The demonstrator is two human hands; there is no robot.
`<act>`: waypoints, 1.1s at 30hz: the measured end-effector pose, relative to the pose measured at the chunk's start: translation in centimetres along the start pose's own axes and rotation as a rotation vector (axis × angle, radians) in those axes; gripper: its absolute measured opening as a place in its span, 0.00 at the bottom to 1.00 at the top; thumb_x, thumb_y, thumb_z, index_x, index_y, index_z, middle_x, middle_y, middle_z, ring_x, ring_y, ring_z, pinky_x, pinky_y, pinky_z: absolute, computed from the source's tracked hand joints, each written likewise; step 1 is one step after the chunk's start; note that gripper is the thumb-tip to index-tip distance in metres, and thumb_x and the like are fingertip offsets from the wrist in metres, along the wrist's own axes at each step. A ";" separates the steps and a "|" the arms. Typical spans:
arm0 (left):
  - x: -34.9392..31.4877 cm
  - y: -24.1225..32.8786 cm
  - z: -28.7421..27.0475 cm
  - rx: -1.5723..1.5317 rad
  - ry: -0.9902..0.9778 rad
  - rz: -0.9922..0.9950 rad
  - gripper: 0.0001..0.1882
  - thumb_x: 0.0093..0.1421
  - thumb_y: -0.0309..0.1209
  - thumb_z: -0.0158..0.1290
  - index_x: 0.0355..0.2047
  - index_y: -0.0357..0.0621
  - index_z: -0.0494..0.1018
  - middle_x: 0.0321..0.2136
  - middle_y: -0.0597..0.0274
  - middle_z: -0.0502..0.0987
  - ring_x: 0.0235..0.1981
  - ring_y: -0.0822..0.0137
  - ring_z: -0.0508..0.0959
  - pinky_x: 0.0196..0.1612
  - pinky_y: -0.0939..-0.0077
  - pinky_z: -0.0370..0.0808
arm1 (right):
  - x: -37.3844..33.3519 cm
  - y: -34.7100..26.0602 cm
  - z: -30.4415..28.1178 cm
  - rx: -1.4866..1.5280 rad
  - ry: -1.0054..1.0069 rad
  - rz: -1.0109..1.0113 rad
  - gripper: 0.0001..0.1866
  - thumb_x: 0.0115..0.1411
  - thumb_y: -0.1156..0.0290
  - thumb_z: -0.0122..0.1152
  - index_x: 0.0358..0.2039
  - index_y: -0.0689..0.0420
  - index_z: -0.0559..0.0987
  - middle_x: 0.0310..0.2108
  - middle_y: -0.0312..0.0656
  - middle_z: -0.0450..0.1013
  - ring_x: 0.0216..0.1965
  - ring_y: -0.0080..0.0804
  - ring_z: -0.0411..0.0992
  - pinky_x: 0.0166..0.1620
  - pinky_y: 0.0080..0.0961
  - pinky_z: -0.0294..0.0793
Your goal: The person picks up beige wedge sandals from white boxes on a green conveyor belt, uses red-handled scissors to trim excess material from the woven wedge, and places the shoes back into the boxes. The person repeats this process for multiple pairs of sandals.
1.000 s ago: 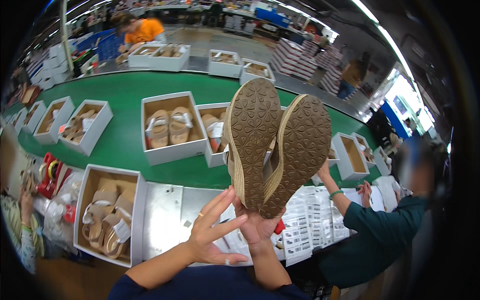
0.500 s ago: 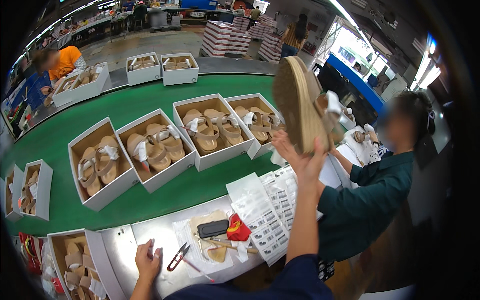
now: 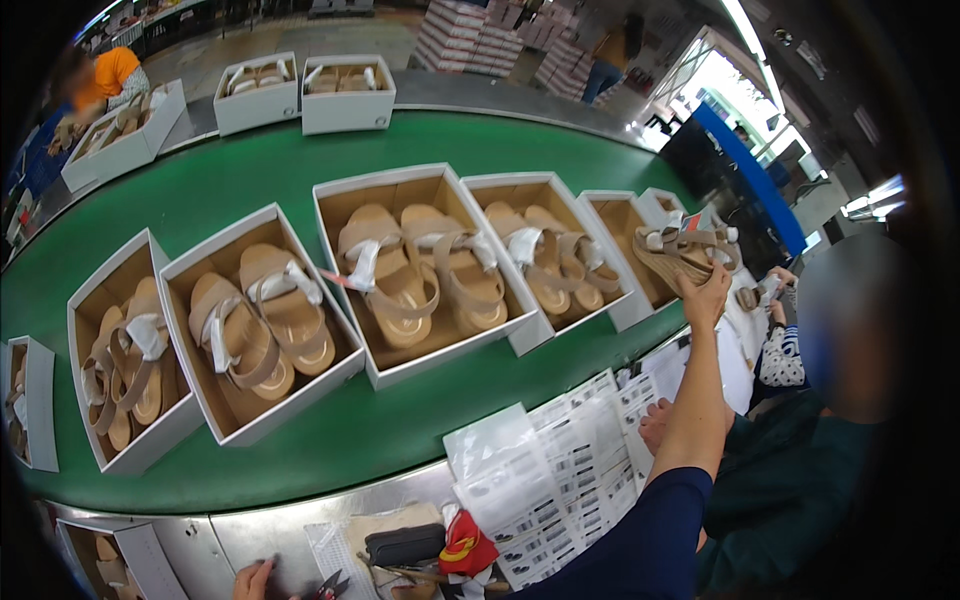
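At the right, my right hand (image 3: pixel 706 298) is closed on a tan wedge sandal (image 3: pixel 672 266). It holds the sandal beside an open white shoebox (image 3: pixel 612 222) whose brown inside shows. At the lower edge my left hand (image 3: pixel 254 580) is only partly in view, its fingers loosely apart above the metal table (image 3: pixel 240 540). Close to it lie thread snips (image 3: pixel 331 586), cut off by the edge. Across the green belt, several open boxes stand in a row, such as the white shoebox (image 3: pixel 390 372), each with strapped tan sandals (image 3: pixel 400 290) wrapped in bits of white paper.
Printed label sheets (image 3: pixel 540 470) cover the table's right part, next to a black case (image 3: pixel 404 545) and a red pouch (image 3: pixel 466 545). A co-worker's hand (image 3: pixel 656 424) rests by the sheets. More boxes (image 3: pixel 348 108) stand along the far side of the green belt (image 3: pixel 250 175).
My right hand has moved the sandal away and down, from raised upright to beside the far right box. My view has shifted right, and the co-worker's hand has come down by the sheets.
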State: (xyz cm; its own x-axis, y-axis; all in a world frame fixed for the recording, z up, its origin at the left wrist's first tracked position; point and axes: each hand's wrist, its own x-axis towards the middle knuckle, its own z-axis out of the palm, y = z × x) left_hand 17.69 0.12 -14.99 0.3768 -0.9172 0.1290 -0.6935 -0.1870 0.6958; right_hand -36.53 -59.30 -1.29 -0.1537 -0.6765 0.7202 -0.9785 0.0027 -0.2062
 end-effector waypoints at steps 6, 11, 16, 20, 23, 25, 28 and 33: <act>0.2 -1.7 0.2 -0.007 0.059 0.100 0.33 0.51 0.53 0.58 0.46 0.34 0.76 0.36 0.50 0.76 0.29 0.59 0.74 0.29 0.71 0.71 | -1.4 3.8 3.3 0.011 -0.141 -0.175 0.43 0.45 0.55 0.76 0.56 0.66 0.68 0.56 0.56 0.65 0.59 0.53 0.63 0.62 0.39 0.62; -0.3 -1.1 -0.8 0.033 0.090 0.049 0.29 0.44 0.40 0.65 0.45 0.37 0.78 0.34 0.50 0.78 0.34 0.54 0.79 0.37 0.67 0.76 | -4.5 -12.8 1.0 -0.057 -0.295 -0.056 0.29 0.53 0.60 0.67 0.53 0.60 0.73 0.52 0.60 0.68 0.51 0.59 0.69 0.55 0.44 0.69; 0.2 -0.9 -1.1 0.024 0.159 0.089 0.28 0.46 0.42 0.64 0.46 0.40 0.78 0.35 0.53 0.79 0.34 0.55 0.79 0.38 0.66 0.77 | -9.5 -15.4 0.7 0.188 -0.787 0.200 0.25 0.59 0.56 0.60 0.51 0.62 0.72 0.45 0.58 0.73 0.36 0.59 0.77 0.44 0.48 0.79; 0.5 -0.7 -1.3 0.041 0.162 0.093 0.27 0.47 0.42 0.64 0.46 0.42 0.78 0.36 0.55 0.79 0.35 0.57 0.80 0.38 0.67 0.77 | -12.9 -9.2 6.4 1.119 -1.060 1.208 0.28 0.61 0.58 0.56 0.56 0.61 0.64 0.47 0.63 0.69 0.42 0.61 0.74 0.44 0.49 0.83; -0.1 -0.9 -1.6 0.024 0.170 0.075 0.26 0.49 0.44 0.64 0.46 0.43 0.78 0.36 0.57 0.79 0.36 0.58 0.80 0.38 0.69 0.78 | -10.6 -9.1 6.8 1.217 -0.982 1.118 0.21 0.62 0.65 0.46 0.52 0.65 0.64 0.49 0.65 0.66 0.48 0.63 0.70 0.45 0.54 0.82; -0.4 -0.8 -2.3 0.008 0.172 0.058 0.25 0.50 0.45 0.63 0.45 0.44 0.78 0.37 0.57 0.80 0.36 0.58 0.80 0.38 0.69 0.78 | -9.0 -13.2 5.4 1.153 -0.927 1.023 0.20 0.62 0.66 0.43 0.48 0.70 0.66 0.47 0.63 0.67 0.45 0.61 0.72 0.42 0.52 0.84; -0.7 -1.1 -2.1 -0.006 0.162 0.064 0.25 0.52 0.45 0.62 0.46 0.44 0.77 0.37 0.58 0.80 0.37 0.58 0.80 0.38 0.69 0.78 | -5.4 -16.9 1.2 1.029 -0.803 0.706 0.15 0.62 0.66 0.43 0.40 0.67 0.67 0.35 0.55 0.72 0.32 0.49 0.76 0.34 0.46 0.85; -1.1 -1.4 -2.1 -0.027 0.219 0.078 0.26 0.51 0.45 0.62 0.46 0.44 0.77 0.37 0.58 0.80 0.37 0.58 0.80 0.39 0.68 0.78 | -2.6 -28.0 -5.2 1.247 -0.813 0.517 0.17 0.62 0.64 0.47 0.39 0.69 0.69 0.32 0.51 0.74 0.28 0.42 0.77 0.35 0.38 0.86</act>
State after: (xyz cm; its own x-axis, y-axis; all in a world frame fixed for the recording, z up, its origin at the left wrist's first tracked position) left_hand 19.56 2.13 -14.58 0.4488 -0.8298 0.3317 -0.7105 -0.1063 0.6956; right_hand -9.42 -53.83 6.08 0.0916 -0.9946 -0.0478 -0.0582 0.0426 -0.9974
